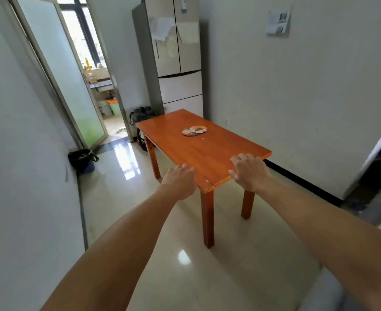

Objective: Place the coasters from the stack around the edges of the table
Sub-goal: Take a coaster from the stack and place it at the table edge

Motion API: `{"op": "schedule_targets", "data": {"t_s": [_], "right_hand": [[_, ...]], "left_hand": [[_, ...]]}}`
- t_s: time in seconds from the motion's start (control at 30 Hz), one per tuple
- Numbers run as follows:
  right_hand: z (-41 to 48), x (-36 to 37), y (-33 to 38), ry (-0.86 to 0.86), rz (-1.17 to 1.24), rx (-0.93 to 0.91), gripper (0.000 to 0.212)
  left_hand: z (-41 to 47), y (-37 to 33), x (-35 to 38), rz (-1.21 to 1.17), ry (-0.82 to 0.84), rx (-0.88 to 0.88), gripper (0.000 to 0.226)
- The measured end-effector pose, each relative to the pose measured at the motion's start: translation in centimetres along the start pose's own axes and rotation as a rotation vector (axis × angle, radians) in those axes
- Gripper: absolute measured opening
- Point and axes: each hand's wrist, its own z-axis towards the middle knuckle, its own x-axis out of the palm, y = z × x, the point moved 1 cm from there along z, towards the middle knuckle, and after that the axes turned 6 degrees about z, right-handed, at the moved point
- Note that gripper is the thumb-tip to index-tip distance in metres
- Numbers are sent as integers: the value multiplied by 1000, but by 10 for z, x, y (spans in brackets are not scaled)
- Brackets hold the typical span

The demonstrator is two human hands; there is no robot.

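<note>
Both arms out ahead of me, palms down, nothing held. My left hand (180,182) hangs just off the near-left edge of the orange-brown rectangular wooden table (216,160), fingers loosely spread and slightly curled; whether the fingertips touch the edge I cannot tell. My right hand (250,172) lies over the near-right end of the top, fingers apart, empty.

The task's thing: a small, slumped stack of round flat coasters, pale with brown patches (194,130), sits on the tabletop toward its far half, about 12 o'clock from my hands and well apart from them. The top coaster has slid toward 2 o'clock off the ones beneath (how many there are, too small to count). No coaster lies at any edge that I can see.

Judgement: this is the opening step, the approach. Nothing distributed yet, task at its start.

The next move calls for a long reach, or a step forward, toward 12 o'clock to get a hand over the stack. Thin discs on a smooth top will likely need a fingernail under the rim, or a slide toward an edge, to lift one cleanly.

Surroundings: a tall grey multi-door refrigerator (180,57) stands at 12 o'clock beyond the table. A dark bin with a black bag (82,159) is on the floor at 9 o'clock.
</note>
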Motion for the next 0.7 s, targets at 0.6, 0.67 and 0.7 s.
{"op": "schedule_targets", "data": {"t_s": [0.6, 0.67, 0.7], "right_hand": [[168, 98, -174, 157, 48, 89, 41], [191, 116, -190, 173, 42, 82, 40], [204, 125, -198, 174, 35, 77, 40]], "left_hand": [[242, -23, 63, -57, 122, 10, 31], [273, -21, 78, -55, 150, 9, 29], [291, -19, 86, -56, 157, 10, 28]]}}
